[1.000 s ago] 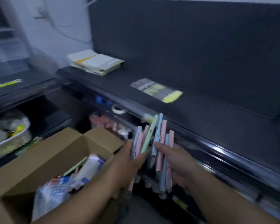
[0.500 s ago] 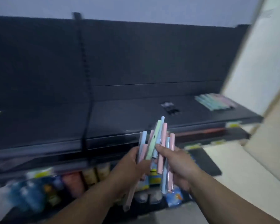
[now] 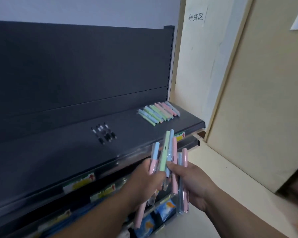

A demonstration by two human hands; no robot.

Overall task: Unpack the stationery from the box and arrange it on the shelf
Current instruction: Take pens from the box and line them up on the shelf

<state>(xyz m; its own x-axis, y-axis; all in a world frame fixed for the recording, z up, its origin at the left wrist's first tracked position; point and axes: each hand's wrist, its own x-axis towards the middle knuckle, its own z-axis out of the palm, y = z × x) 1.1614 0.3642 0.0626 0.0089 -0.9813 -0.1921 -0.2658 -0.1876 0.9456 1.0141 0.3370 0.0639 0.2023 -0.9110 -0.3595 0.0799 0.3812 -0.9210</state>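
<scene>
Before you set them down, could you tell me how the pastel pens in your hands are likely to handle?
The pastel pens are probably stiff: they stand straight above the left hand and right hand. Their glossy clear sleeves likely make them slippery, and they fan out unevenly. Slim and rounded, they may roll on the shelf.

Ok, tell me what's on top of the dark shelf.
A row of pastel pens near the shelf's right end, small black pieces further left. Held pens hide part of its front edge.
</scene>
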